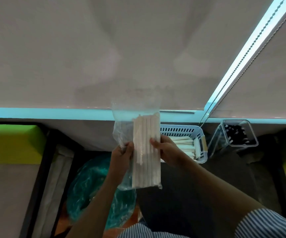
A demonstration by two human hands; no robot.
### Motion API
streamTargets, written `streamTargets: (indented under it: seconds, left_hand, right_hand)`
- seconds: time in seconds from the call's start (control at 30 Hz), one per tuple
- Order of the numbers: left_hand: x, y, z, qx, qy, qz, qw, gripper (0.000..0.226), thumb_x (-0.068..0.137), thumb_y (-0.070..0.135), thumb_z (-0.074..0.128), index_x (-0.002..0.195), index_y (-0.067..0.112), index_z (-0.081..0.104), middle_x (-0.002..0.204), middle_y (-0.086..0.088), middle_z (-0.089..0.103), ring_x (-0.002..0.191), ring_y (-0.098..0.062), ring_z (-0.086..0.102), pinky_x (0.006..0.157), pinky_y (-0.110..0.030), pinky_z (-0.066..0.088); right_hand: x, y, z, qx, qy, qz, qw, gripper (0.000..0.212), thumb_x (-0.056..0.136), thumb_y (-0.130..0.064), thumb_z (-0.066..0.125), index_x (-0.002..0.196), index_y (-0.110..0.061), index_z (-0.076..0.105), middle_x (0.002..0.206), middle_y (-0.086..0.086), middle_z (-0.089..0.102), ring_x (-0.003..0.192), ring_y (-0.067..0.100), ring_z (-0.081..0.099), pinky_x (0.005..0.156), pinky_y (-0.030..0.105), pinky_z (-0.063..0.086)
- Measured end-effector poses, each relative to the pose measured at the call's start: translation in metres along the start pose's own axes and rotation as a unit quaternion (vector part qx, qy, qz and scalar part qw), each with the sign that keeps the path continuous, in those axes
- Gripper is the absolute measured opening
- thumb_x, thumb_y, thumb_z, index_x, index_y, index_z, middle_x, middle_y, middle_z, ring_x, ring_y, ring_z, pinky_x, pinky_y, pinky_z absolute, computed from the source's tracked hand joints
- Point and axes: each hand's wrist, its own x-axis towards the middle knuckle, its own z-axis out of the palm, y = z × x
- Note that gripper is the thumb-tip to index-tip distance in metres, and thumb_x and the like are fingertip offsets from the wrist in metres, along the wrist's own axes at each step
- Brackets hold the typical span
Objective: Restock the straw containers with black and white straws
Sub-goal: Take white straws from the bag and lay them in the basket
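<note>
Both forearms were raised, the left hand (121,154) pinching the loose plastic bag (121,133) while the right hand (164,150) gripped its white straws (146,152), held upright at nine o'clock of the white basket (181,132).

White paper-wrapped straws (146,152) show through a clear, glossy plastic bag (121,134). More white straws (184,143) fill a white slotted plastic basket (181,130). Black straws (237,134) sit dark inside a clear plastic container (216,140). Sleeves (267,224) carry fine blue-and-white stripes. A teal, crinkled plastic bag (94,186) glints below. Lime-green cushions (13,145) flank a dull pinkish-grey roller blind (138,48) with a beaded cord (241,62).
</note>
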Motion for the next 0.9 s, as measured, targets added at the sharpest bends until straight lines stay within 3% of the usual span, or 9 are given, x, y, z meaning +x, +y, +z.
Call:
streamTargets:
  seconds: [0.07, 0.17, 0.23, 0.33, 0.47, 0.57, 0.67, 0.77, 0.9]
  left_hand:
    - [-0.007, 0.002, 0.009, -0.003, -0.080, 0.001, 0.997, 0.023, 0.098, 0.029, 0.062, 0.116, 0.016, 0.066, 0.100, -0.003, 0.075, 0.089, -0.016, 0.073, 0.073, -0.030, 0.060]
    - [-0.017, 0.000, 0.021, 0.035, -0.143, 0.013, 0.989, 0.054, 0.082, 0.034, 0.079, 0.128, 0.016, 0.059, 0.114, -0.005, 0.073, 0.103, -0.016, 0.072, 0.083, -0.033, 0.061]
    - [-0.023, 0.000, 0.028, 0.049, -0.139, 0.019, 0.989, 0.062, 0.075, 0.030, 0.086, 0.128, 0.014, 0.060, 0.114, -0.006, 0.073, 0.105, -0.016, 0.071, 0.083, -0.031, 0.060]
    - [-0.027, 0.001, 0.032, 0.049, -0.120, 0.035, 0.991, 0.056, 0.073, 0.020, 0.088, 0.123, 0.015, 0.063, 0.111, -0.004, 0.074, 0.103, -0.014, 0.071, 0.083, -0.032, 0.061]
    - [-0.039, 0.006, 0.034, 0.054, -0.080, 0.049, 0.994, 0.051, 0.071, 0.016, 0.089, 0.116, 0.022, 0.066, 0.107, 0.003, 0.075, 0.100, -0.006, 0.071, 0.078, -0.025, 0.060]
    - [-0.045, 0.007, 0.035, 0.045, -0.043, 0.045, 0.997, 0.045, 0.070, 0.015, 0.089, 0.107, 0.027, 0.066, 0.102, 0.005, 0.075, 0.095, -0.004, 0.071, 0.071, -0.021, 0.059]
    - [-0.049, 0.008, 0.035, 0.040, -0.029, 0.040, 0.998, 0.046, 0.068, 0.016, 0.091, 0.106, 0.024, 0.066, 0.102, 0.004, 0.075, 0.093, -0.005, 0.072, 0.069, -0.020, 0.058]
    - [-0.051, 0.013, 0.035, 0.075, -0.041, 0.050, 0.995, 0.048, 0.068, 0.022, 0.091, 0.105, 0.027, 0.061, 0.105, 0.005, 0.072, 0.098, -0.006, 0.069, 0.071, -0.020, 0.057]
    - [-0.054, 0.016, 0.035, 0.101, -0.048, 0.063, 0.992, 0.043, 0.068, 0.022, 0.092, 0.098, 0.030, 0.062, 0.100, 0.007, 0.072, 0.091, 0.000, 0.069, 0.067, -0.017, 0.057]
  right_hand:
    - [-0.010, -0.001, 0.000, 0.002, 0.027, -0.025, 0.999, 0.026, 0.099, -0.014, 0.055, 0.123, -0.004, 0.056, 0.120, 0.021, 0.064, 0.112, 0.037, 0.065, 0.091, 0.049, 0.058]
    - [-0.022, -0.005, 0.000, -0.055, 0.052, -0.059, 0.995, 0.030, 0.100, -0.023, 0.057, 0.118, 0.000, 0.059, 0.118, 0.025, 0.064, 0.111, 0.039, 0.065, 0.091, 0.053, 0.057]
    - [-0.030, -0.007, 0.002, -0.099, 0.050, -0.092, 0.989, 0.043, 0.094, -0.036, 0.063, 0.115, 0.001, 0.061, 0.111, 0.028, 0.067, 0.104, 0.037, 0.068, 0.087, 0.055, 0.058]
    - [-0.043, -0.006, -0.001, -0.148, 0.085, -0.128, 0.977, 0.027, 0.099, -0.020, 0.058, 0.112, 0.003, 0.062, 0.104, 0.023, 0.070, 0.096, 0.028, 0.072, 0.082, 0.048, 0.061]
    - [-0.053, -0.012, -0.010, -0.277, 0.133, -0.128, 0.943, 0.022, 0.095, -0.025, 0.066, 0.109, -0.008, 0.067, 0.101, 0.005, 0.074, 0.095, 0.017, 0.072, 0.086, 0.045, 0.060]
    - [-0.060, -0.032, -0.016, -0.321, 0.117, -0.095, 0.935, 0.038, 0.088, -0.032, 0.073, 0.119, -0.014, 0.061, 0.107, -0.001, 0.070, 0.100, 0.013, 0.069, 0.091, 0.043, 0.059]
    - [-0.074, -0.060, -0.017, -0.271, 0.134, -0.161, 0.940, 0.055, 0.088, -0.032, 0.071, 0.137, -0.018, 0.050, 0.120, -0.002, 0.064, 0.108, 0.010, 0.065, 0.091, 0.033, 0.058]
    - [-0.081, -0.095, -0.011, -0.287, 0.210, -0.328, 0.875, 0.036, 0.097, -0.016, 0.062, 0.132, -0.015, 0.053, 0.117, -0.001, 0.063, 0.099, -0.001, 0.063, 0.081, 0.016, 0.053]
    - [-0.082, -0.138, 0.011, -0.363, 0.230, -0.481, 0.764, 0.023, 0.096, -0.007, 0.060, 0.119, -0.011, 0.064, 0.113, 0.002, 0.067, 0.098, 0.007, 0.064, 0.086, 0.016, 0.049]
